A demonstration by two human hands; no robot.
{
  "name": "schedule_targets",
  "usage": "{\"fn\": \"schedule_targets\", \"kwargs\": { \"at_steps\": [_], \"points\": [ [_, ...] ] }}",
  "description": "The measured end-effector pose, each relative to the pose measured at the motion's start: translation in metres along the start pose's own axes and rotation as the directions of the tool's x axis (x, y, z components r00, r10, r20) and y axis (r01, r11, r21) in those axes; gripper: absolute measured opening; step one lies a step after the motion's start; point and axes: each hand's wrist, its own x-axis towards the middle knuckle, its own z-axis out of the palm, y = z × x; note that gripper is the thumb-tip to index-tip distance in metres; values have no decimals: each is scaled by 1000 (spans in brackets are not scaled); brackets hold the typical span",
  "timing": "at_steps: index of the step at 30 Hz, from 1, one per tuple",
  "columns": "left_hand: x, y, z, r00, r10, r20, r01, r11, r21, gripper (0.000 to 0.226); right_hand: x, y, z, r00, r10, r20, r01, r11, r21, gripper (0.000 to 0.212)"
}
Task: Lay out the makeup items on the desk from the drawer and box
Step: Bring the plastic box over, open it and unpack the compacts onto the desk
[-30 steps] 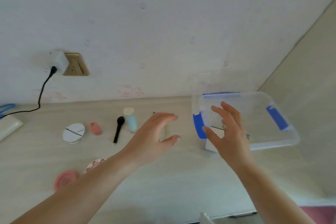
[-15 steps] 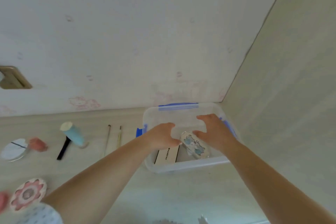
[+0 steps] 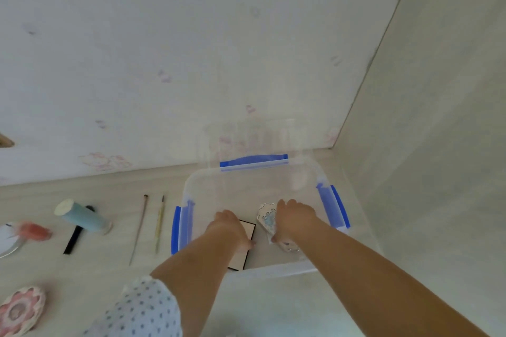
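Inside the clear plastic box [image 3: 276, 268] with blue latches at the desk's [image 3: 273, 309] right corner, both your hands are down on its floor. Your left hand [image 3: 228, 228] rests on a flat black-edged palette [image 3: 242, 260], fingers curled over its far end with the thumb at its right edge; whether they have it gripped, you cannot tell from here. Your right hand [image 3: 294, 220] curls round a patterned silver-and-blue compact [image 3: 267, 220], which lies just left of those fingers, its long axis running from you toward the wall. Each hand is on its own item, so lifting likely means straight up past the glossy walls. Laid out to the left are two thin brushes [image 3: 149, 227], a pale-blue matte tube [image 3: 82, 217], a black spatula [image 3: 72, 239] and a pink floral case [image 3: 19, 310].
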Motion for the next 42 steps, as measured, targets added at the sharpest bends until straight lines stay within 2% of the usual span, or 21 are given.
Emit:
{"fn": "schedule_targets", "kwargs": {
  "at_steps": [3, 5, 7, 12, 18, 23, 26, 30, 33, 38, 42],
  "points": [
    [7, 4, 3, 1000, 3, -18, -3, 999, 34, 114, 8, -3, 4, 1000, 2, 28, 0, 999, -40, 102],
    [10, 6, 4, 1000, 10, -5, -10, 999, 46, 115, 13, -4, 6, 999, 1, 41, 1, 999, -40, 102],
    [14, 5, 4, 1000, 15, 5, -15, 998, 66, 113, 18, -5, 9, 1000, -4, 28, 4, 1000, -22, 94],
    [20, 4, 3, 999, 32, -22, -30, 997, 75, 89, 21, -5, 14, 1000, -12, -19, 12, 1000, -29, 76],
    [18, 2, -1, 994, 83, -76, -78, 995, 67, 75, 16, 0, 8, 999, -29, -43, 25, 996, -91, 71],
    [0, 2, -17, 981, 151, -125, -156, 987, -32, 80, -6, 9, -11, 989, -46, -142, 57, 996, 72, 73],
    [-18, 0, -38, 961, 209, -180, -231, 967, -111, 83, -24, 15, -31, 978, 7, -208, 32, 983, 182, 72],
    [-48, -6, -63, 931, 270, -247, -314, 936, -161, 85, -52, 13, -57, 944, 26, -329, 57, 969, 240, 73],
    [-65, -13, -74, 910, 316, -268, -384, 887, -257, 80, -70, 4, -75, 904, 36, -427, 96, 954, 283, 70],
    [-86, -52, -94, 861, 353, -367, -501, 717, -485, 61, -98, -24, -104, 849, 6, -529, 184, 934, 307, 70],
    [-92, -95, -106, 843, 296, -449, -530, 600, -599, 58, -110, -63, -114, 822, -43, -568, 262, 914, 309, 74]
  ]
}}
